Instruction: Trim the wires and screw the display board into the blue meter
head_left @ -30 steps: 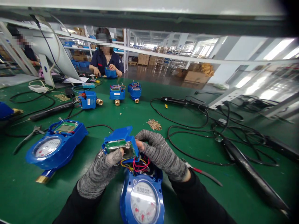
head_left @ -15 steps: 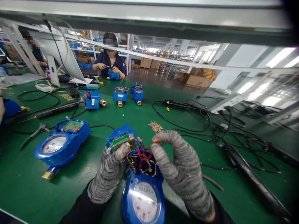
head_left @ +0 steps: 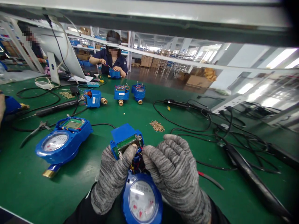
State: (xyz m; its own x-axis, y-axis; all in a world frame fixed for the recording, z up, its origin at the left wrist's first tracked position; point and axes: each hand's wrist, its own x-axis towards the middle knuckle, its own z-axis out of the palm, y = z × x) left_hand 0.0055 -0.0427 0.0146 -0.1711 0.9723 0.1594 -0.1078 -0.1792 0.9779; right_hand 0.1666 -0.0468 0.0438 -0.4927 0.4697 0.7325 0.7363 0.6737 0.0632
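A blue water meter [head_left: 141,199] lies in front of me, its round dial facing up and its wiring compartment exposed. My left hand [head_left: 112,174], in a grey knitted glove, grips the green circuit board [head_left: 125,146] above that compartment, the thumb pressed on its lower edge. A blue flap [head_left: 125,132] rises behind the board. At the board's right end, my gloved right hand [head_left: 174,174] closes its fingertips on the wires [head_left: 141,150]. The fingers hide most of that grip and part of the compartment.
Another blue meter [head_left: 63,141] with a display lies left, near pliers [head_left: 35,133]. Screws [head_left: 157,126] are piled beyond my hands. Red-handled pliers [head_left: 211,179], black cables [head_left: 207,137] and a power strip [head_left: 227,105] lie right. A co-worker [head_left: 112,59] handles a meter across the table.
My right hand has moved left and down onto the wires, its fingertips closing beside the board. My left hand has shifted slightly right with the board, and the blue flap shows more fully.
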